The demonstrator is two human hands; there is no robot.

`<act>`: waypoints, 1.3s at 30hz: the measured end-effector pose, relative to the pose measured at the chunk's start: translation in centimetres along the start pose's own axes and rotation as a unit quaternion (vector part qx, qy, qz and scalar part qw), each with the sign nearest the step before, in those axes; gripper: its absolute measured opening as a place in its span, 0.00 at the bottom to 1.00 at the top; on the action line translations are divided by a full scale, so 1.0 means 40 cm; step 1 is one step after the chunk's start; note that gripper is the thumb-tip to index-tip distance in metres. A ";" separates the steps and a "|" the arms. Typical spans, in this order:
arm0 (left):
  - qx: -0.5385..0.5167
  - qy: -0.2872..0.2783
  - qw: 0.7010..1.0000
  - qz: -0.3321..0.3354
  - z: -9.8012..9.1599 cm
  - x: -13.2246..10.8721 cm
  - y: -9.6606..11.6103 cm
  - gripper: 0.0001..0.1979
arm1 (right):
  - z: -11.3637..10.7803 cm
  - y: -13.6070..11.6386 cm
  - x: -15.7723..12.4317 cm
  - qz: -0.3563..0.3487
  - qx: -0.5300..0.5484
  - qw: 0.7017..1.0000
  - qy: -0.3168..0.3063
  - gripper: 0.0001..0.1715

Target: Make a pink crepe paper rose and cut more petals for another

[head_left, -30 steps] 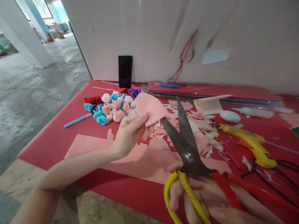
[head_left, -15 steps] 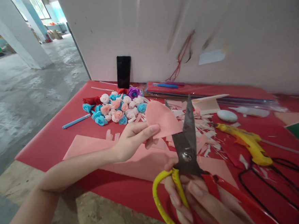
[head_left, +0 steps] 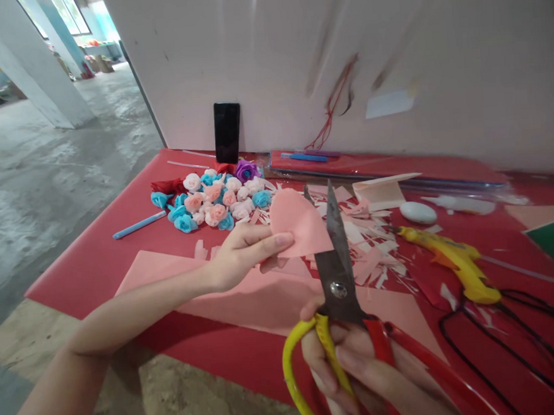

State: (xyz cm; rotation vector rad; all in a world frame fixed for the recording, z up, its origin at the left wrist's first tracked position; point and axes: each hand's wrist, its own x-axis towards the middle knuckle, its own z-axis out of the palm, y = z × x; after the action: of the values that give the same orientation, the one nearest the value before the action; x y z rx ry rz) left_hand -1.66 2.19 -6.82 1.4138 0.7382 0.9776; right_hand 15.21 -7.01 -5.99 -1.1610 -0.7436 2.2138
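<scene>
Between the thumb and fingers of my left hand [head_left: 242, 254] is a pink paper piece [head_left: 299, 222] with a rounded top, held up above the table. My right hand [head_left: 359, 366] grips a pair of scissors [head_left: 337, 273] by its yellow and red handles. The dark blades point upward, slightly parted, at the right edge of the paper; one blade passes behind it. Beneath both hands lies a large pink paper sheet [head_left: 250, 307]. Many thin paper scraps [head_left: 375, 257] are strewn behind the scissors.
Paper roses [head_left: 214, 199] in several colours cluster at the back left, near a blue pen [head_left: 139, 225]. A black phone [head_left: 227, 132] leans on the wall. To the right are a yellow glue gun [head_left: 451, 261] with a black cord and a white oval object [head_left: 418, 213].
The scissor blades have drawn closer together and shifted slightly left along the paper's edge. My left hand keeps the same hold on the pink paper.
</scene>
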 end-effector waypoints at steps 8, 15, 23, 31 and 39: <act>0.034 -0.026 0.999 0.003 0.001 -0.001 -0.007 0.26 | -0.004 0.023 0.007 -0.037 -0.024 0.997 0.061 0.25; -0.031 -0.014 0.999 -0.033 0.003 0.011 -0.023 0.24 | -0.043 -0.047 0.061 -0.200 -0.117 0.961 0.151 0.25; 0.018 -0.041 0.996 -0.072 0.027 0.011 -0.039 0.23 | -0.100 -0.081 0.083 -0.287 -0.134 0.916 0.244 0.22; 0.120 -0.119 0.984 -0.055 0.033 -0.007 -0.037 0.20 | -0.105 -0.059 0.085 -0.252 -0.174 0.928 0.212 0.16; 0.211 -0.125 0.967 0.071 0.034 -0.008 -0.038 0.19 | -0.089 -0.080 0.070 -0.239 -0.153 0.942 0.180 0.13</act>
State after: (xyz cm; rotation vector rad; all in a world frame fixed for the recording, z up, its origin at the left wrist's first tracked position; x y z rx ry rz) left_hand -0.41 1.45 -8.26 1.9450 0.6854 0.7543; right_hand 17.48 -2.08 -7.10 -1.3143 -1.0987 1.4699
